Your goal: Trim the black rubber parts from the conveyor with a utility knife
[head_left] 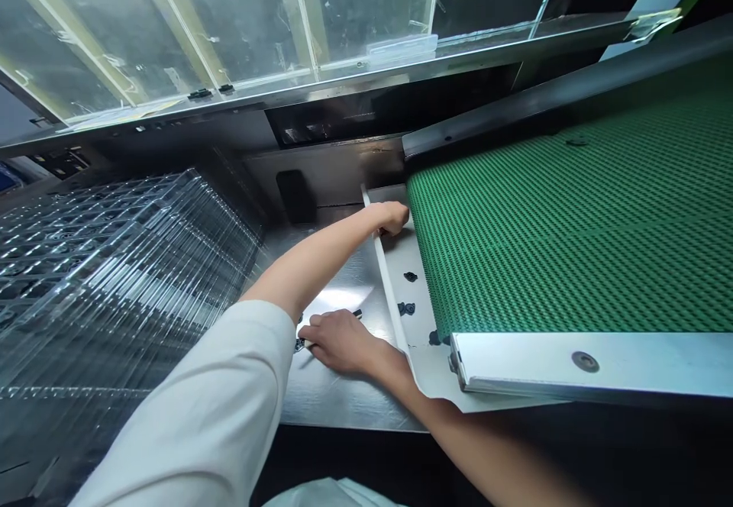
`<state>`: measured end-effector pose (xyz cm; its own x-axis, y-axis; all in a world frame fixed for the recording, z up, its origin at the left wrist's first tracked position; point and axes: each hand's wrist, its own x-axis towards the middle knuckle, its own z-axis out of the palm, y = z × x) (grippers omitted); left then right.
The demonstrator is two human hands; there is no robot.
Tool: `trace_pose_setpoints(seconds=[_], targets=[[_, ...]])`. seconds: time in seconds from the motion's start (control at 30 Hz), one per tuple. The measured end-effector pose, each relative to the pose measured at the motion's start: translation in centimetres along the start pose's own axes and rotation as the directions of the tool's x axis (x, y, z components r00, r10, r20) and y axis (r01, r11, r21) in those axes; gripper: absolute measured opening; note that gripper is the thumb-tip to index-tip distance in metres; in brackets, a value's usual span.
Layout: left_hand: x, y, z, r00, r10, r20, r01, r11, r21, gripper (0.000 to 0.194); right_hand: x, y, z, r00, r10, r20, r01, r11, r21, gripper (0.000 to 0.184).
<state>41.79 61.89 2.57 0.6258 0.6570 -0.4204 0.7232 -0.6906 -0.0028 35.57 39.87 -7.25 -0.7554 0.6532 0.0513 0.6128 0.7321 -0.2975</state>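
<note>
My left hand reaches across from a white sleeve and is curled closed at the far end of the white chute tray, by its raised rim. What it grips is hidden. My right hand crosses under the left arm and rests on the steel table, fingers pressed together on a small black part at their tips. Another black bit lies just beyond the knuckles. Three small black parts sit on the white tray below the edge of the green conveyor belt.
A stack of clear plastic blister trays fills the left side. A black block stands at the back of the table. A metal side rail bounds the belt's near side. Clear guard panels hang overhead.
</note>
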Motion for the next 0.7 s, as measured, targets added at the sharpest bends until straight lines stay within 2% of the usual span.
trace_pose_setpoints(seconds=[0.1,0.17,0.2,0.27,0.37,0.47,0.53,0.57,0.63,0.67,0.7], targets=[[0.2,-1.3,-0.9,0.997,-0.035,-0.063,0.021,0.978,-0.208,0.026,0.0,0.1,0.2,1.000,0.001,0.003,-0.001,1.000,0.003,0.018],[0.2,-2.2,-1.4,0.992,-0.057,-0.115,0.005,0.912,-0.411,0.024,0.0,0.1,0.2,1.000,0.004,0.005,-0.004,1.000,0.007,0.018],[0.3,-2.8,-1.6,0.985,-0.075,-0.156,-0.018,0.851,-0.524,0.022,-0.1,0.1,0.2,1.000,0.005,0.004,-0.005,1.000,0.013,0.018],[0.3,-3.9,-2.1,0.956,-0.147,-0.254,-0.093,0.671,-0.736,0.018,-0.2,0.1,0.0,1.000,0.005,-0.003,-0.004,0.999,0.034,0.019],[0.1,-5.9,-2.7,0.876,-0.325,-0.356,-0.259,0.305,-0.916,0.014,-0.3,0.2,-0.3,1.000,-0.001,-0.006,0.001,0.998,0.058,0.019],[-0.8,-7.6,-3.2,0.789,-0.487,-0.374,-0.451,-0.047,-0.891,0.012,-0.3,0.3,-0.5,1.000,-0.010,0.006,0.010,0.999,0.050,0.018],[-1.5,-8.2,-3.4,0.745,-0.559,-0.365,-0.550,-0.202,-0.811,0.009,-0.3,0.3,-0.5,1.000,-0.022,0.005,0.022,0.999,0.045,0.018],[-1.8,-8.2,-3.4,0.732,-0.583,-0.353,-0.584,-0.271,-0.765,0.009,-0.3,0.4,-0.4,1.000,-0.027,0.004,0.027,0.999,0.045,0.019],[-2.1,-7.6,-3.3,0.736,-0.604,-0.307,-0.625,-0.430,-0.652,0.009,-0.2,0.4,-0.2,1.000,-0.030,0.003,0.030,0.998,0.053,0.019],[-2.0,-7.2,-3.3,0.743,-0.604,-0.289,-0.627,-0.474,-0.619,0.012,-0.1,0.5,-0.1,1.000,-0.028,0.000,0.028,0.998,0.057,0.019],[-1.9,-6.6,-3.2,0.740,-0.603,-0.298,-0.616,-0.430,-0.660,0.016,-0.1,0.5,0.0,1.000,-0.025,-0.004,0.026,0.998,0.060,0.018]])
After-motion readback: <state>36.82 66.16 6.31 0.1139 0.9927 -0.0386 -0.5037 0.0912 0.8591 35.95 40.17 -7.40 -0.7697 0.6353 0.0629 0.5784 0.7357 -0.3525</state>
